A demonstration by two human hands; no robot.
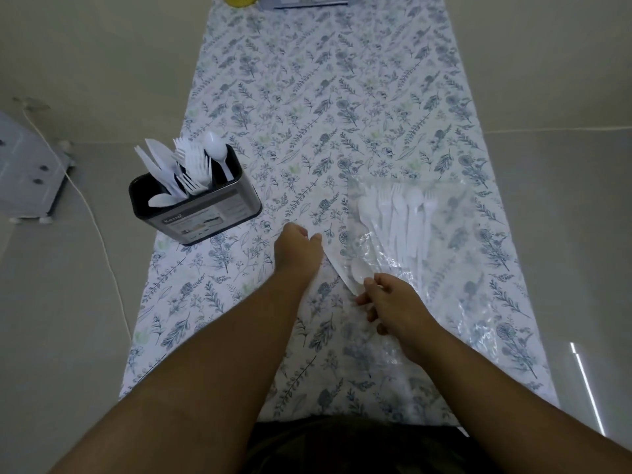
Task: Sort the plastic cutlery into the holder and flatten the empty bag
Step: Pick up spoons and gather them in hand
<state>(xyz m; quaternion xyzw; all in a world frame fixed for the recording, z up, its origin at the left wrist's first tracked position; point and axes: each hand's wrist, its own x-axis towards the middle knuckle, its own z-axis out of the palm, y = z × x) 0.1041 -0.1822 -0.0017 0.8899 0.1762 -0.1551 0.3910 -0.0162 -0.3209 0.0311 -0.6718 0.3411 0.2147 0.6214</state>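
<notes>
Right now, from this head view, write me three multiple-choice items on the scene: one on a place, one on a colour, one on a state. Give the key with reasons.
1. Where does the holder stand?
A. at the left edge of the floral cloth
B. inside the clear bag
C. on the person's lap

2. What colour is the cutlery in the holder?
A. black
B. white
C. red

3. What is the right hand doing?
A. lying flat and empty
B. pinching a white spoon at the mouth of the clear bag
C. gripping the holder

Key: 1 A, the holder sits at the cloth's left edge, left of the left hand. 2 B, the forks, knives and spoon standing in it are all white. 3 B, the fingertips close on the spoon's bowl by the bag's opening.
</notes>
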